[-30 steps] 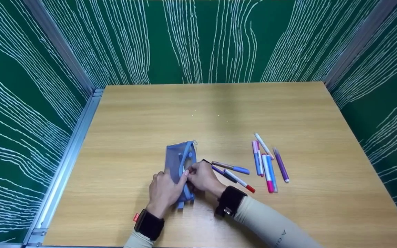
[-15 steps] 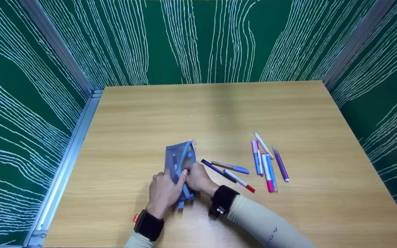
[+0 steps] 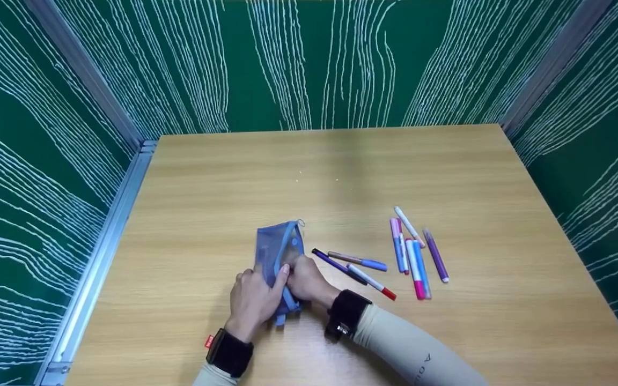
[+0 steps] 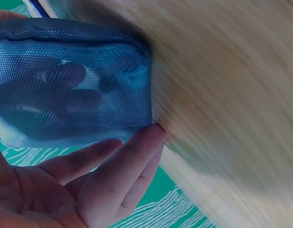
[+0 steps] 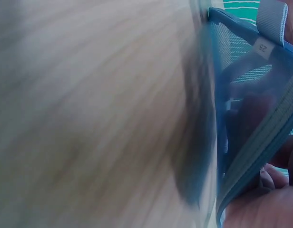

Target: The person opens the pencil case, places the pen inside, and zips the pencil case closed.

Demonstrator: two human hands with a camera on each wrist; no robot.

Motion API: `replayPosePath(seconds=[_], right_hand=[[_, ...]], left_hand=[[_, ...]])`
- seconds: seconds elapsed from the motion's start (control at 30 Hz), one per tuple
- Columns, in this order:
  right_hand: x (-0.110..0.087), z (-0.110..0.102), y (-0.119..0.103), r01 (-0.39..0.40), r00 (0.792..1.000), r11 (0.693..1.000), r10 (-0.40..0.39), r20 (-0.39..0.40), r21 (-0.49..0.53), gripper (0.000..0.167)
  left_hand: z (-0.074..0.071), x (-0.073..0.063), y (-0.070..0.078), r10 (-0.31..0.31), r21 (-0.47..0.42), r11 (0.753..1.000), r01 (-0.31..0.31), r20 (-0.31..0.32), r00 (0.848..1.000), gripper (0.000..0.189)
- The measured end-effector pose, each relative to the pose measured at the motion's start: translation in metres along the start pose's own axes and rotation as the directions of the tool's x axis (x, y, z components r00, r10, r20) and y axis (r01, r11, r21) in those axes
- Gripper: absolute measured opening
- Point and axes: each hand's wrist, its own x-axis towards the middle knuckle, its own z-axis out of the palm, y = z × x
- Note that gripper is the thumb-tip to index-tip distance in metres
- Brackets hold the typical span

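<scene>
A blue mesh pencil case (image 3: pixel 270 244) with a zipper along its slit lies on the table. My left hand (image 3: pixel 254 301) holds its near part, thumb over the zipper edge and fingers against the far side. In the left wrist view those fingers (image 4: pixel 120 171) touch the mesh. My right hand (image 3: pixel 309 280) reaches into the zipper opening, its fingertips out of sight in the head view. Through the mesh pouch (image 4: pixel 32 114), in the left wrist view, dark finger shapes and a pale patch show dimly. Whether the right fingers hold anything is unclear.
To the right of the case lie a dark pen (image 3: pixel 338 266), a blue-capped pen (image 3: pixel 360 261) and a red-capped marker (image 3: pixel 373 281). Farther right, several more markers lie together, with a purple marker (image 3: pixel 436 256) at their edge. Green walls enclose the wooden table (image 3: pixel 234 177).
My right hand has moved left and deeper into the pencil case, uncovering the dark pen's tip. The left hand keeps its hold with almost no movement.
</scene>
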Motion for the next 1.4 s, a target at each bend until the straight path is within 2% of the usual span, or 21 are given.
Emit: replayPosePath(seconds=[0.23, 0.47, 0.97, 1.23, 1.4], right_hand=[[-0.002, -0.005, -0.001, 0.03, 0.999, 0.999, -0.03, -0.017, 0.018, 0.019], [-0.005, -0.009, 0.002, 0.134, 0.987, 0.988, -0.14, -0.078, -0.071, 0.009], [-0.009, -0.028, 0.003, 0.094, 0.995, 0.994, -0.091, -0.051, 0.057, 0.009], [-0.011, -0.041, 0.004, 0.146, 0.985, 0.989, -0.144, -0.094, 0.013, 0.011], [-0.013, -0.05, 0.003, 0.166, 0.981, 0.986, -0.165, -0.098, 0.005, 0.017]], left_hand=[[0.0, 0.0, 0.0, 0.004, 0.018, 1.0, -0.004, -0.001, 1.0, 0.083], [0.0, 0.001, 0.0, -0.015, 0.028, 0.999, 0.015, 0.018, 1.0, 0.085], [-0.002, 0.0, 0.002, -0.026, 0.037, 0.999, 0.024, 0.047, 0.999, 0.089], [-0.001, 0.0, 0.001, -0.036, 0.038, 0.999, 0.034, 0.052, 0.998, 0.091], [-0.002, 0.0, 0.002, -0.025, 0.047, 0.999, 0.023, 0.04, 0.999, 0.086]])
